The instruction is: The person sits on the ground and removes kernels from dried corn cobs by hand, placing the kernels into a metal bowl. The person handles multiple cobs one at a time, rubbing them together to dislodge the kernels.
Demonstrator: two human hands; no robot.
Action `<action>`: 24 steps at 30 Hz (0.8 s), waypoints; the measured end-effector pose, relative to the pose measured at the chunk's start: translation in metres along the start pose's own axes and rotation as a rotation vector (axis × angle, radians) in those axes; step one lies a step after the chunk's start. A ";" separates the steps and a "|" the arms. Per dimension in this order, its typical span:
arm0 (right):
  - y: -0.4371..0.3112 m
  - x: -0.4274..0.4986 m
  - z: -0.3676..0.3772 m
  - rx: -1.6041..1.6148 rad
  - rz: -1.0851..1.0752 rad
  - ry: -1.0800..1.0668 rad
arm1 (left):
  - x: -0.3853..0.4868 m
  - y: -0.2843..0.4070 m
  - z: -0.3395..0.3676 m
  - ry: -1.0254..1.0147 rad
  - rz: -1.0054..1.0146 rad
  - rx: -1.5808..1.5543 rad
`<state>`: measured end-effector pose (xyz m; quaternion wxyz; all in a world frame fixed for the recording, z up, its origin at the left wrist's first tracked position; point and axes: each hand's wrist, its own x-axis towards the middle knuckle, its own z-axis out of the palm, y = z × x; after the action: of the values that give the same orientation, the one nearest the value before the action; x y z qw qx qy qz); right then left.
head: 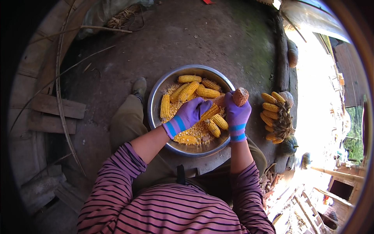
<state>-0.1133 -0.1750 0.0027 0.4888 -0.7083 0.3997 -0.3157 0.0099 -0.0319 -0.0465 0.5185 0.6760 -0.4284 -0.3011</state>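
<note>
My left hand (188, 112), in a purple glove with blue cuff bands, is curled over a yellow ear of corn (211, 113); its fingers hide one end. In a matching glove, my right hand (238, 114) grips a bare reddish corn cob (241, 96), whose other end reaches towards my left fingertips. Both hands are above a wide metal basin (157, 84) on the ground between my legs. Inside it, loose corn kernels (194, 131) cover the bottom. Several whole ears (188, 92) lie on them, mostly on the far side.
Right of the basin lies a bundle of husk-tied corn ears (270, 114), beside a green pumpkin (289, 145) and a wooden log (281, 58). Bent bamboo strips (60, 87) and wooden boards (58, 106) are on the left. My shoe (139, 85) is close to the basin's left rim.
</note>
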 end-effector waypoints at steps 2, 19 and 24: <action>0.002 0.001 -0.002 -0.015 -0.003 0.017 | 0.001 0.030 -0.002 -0.051 -0.163 0.157; -0.017 -0.012 0.006 -0.012 -0.124 0.021 | 0.000 -0.021 0.021 0.271 -0.280 -0.993; -0.014 -0.006 0.005 0.037 -0.014 -0.079 | 0.004 -0.023 0.006 0.048 -0.147 -0.468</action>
<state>-0.1085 -0.1650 0.0143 0.5149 -0.7138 0.3694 -0.2982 0.0126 -0.0361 -0.0702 0.6477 0.5739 -0.2842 -0.4129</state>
